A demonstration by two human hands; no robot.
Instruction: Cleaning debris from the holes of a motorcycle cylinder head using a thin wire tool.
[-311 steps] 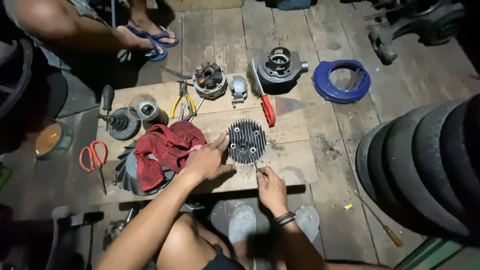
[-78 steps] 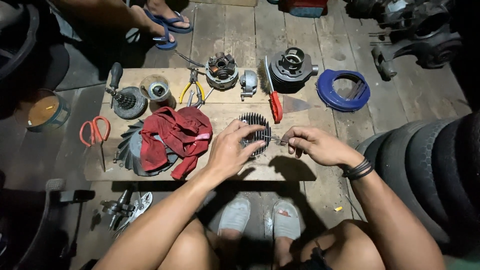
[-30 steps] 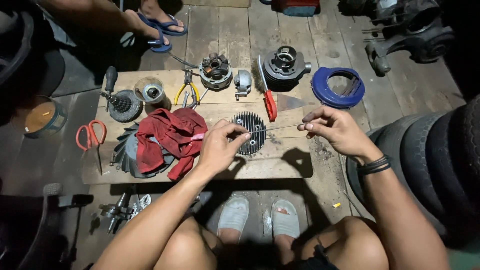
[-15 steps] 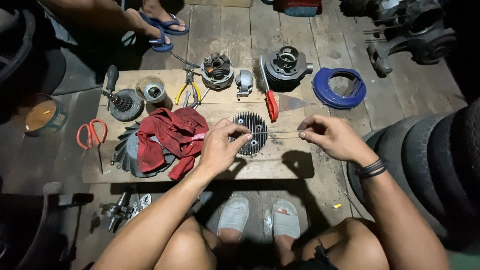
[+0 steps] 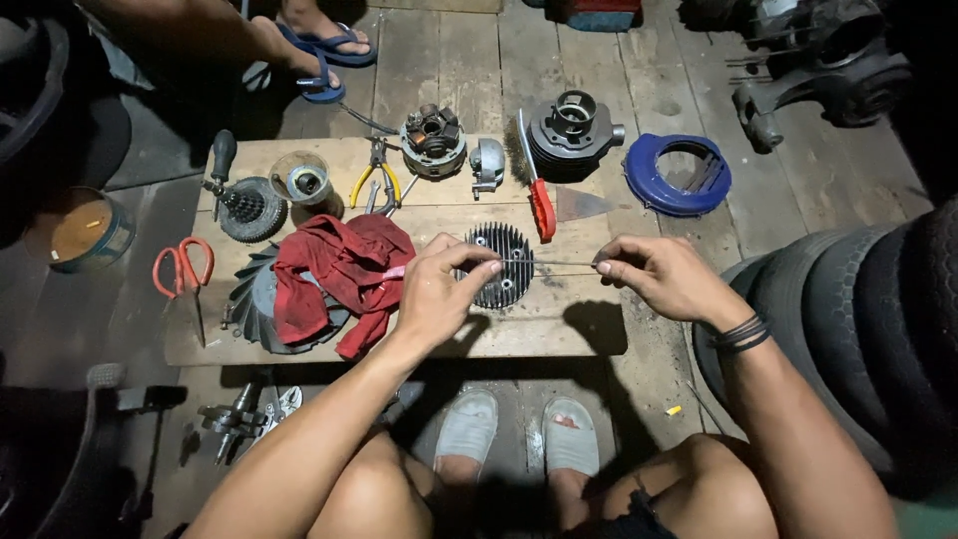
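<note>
Right now the work sits on the wooden board point(image 5: 589, 319) laid over the plank floor, and everything can be placed from the finned round cylinder head point(image 5: 496, 264) lying near the board's middle. Well off to its right stands a stack of dark tyres point(image 5: 878, 299); beyond it, toward the far edge, lie a blue ring-shaped cover point(image 5: 679, 176) and a finned engine cylinder point(image 5: 571, 132); just to its left is a crumpled red rag point(image 5: 339, 271) draped over a fan wheel, with orange-handled scissors point(image 5: 180, 269) further left. A red-handled wire brush point(image 5: 539, 200) lies just beside the head's upper right. The step in hand looks to me like stretching a thin wire point(image 5: 549, 264) taut across the top of the head, perhaps to clean or check it. The left hand point(image 5: 439, 289) hovers over the head's left side, fingers curled in and pinching one end of the wire; the right hand point(image 5: 659, 277) is off to the head's right, likewise closed in a pinch on the other end. I'd judge the next move calls for keeping tension even and lowering the wire squarely, without letting it slip from either pinch.
</note>
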